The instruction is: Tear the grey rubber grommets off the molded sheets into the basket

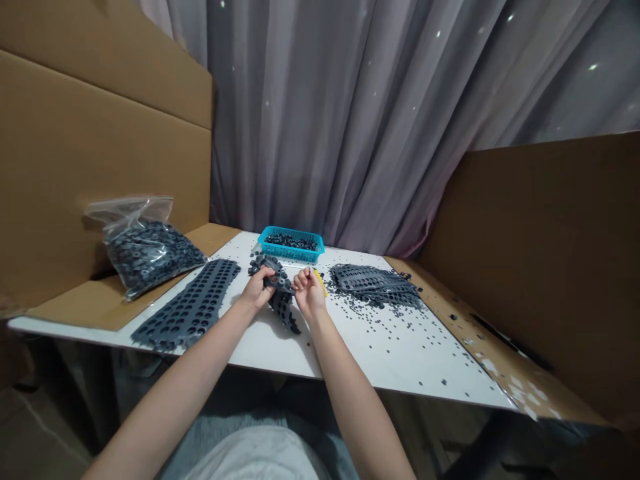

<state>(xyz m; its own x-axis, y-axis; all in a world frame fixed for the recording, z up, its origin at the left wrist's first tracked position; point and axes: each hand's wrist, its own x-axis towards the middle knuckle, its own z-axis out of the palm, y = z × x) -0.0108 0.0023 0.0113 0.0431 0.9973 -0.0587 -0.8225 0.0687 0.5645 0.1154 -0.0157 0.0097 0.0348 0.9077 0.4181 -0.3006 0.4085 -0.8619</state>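
My left hand (259, 288) is closed on a dark grey perforated rubber sheet (283, 305), which is bent and hangs down towards the table. Round stubs stand out along its upper end. Close beside it, my right hand (310, 291) is curled around a slim yellow tool (321, 283); only part of the tool shows, so its kind is unclear. The right fingertips are at the sheet's right edge. Behind both hands stands a blue plastic basket (293, 253) holding many small dark pieces.
Flat perforated sheets (193, 303) lie at left, and more sheets (375, 283) are piled at right. Small dark scraps (395, 327) litter the white table (350, 360). A clear bag (150, 250) of dark pieces rests at left. Cardboard walls (540, 267) flank the table; a grey curtain (310, 120) hangs behind.
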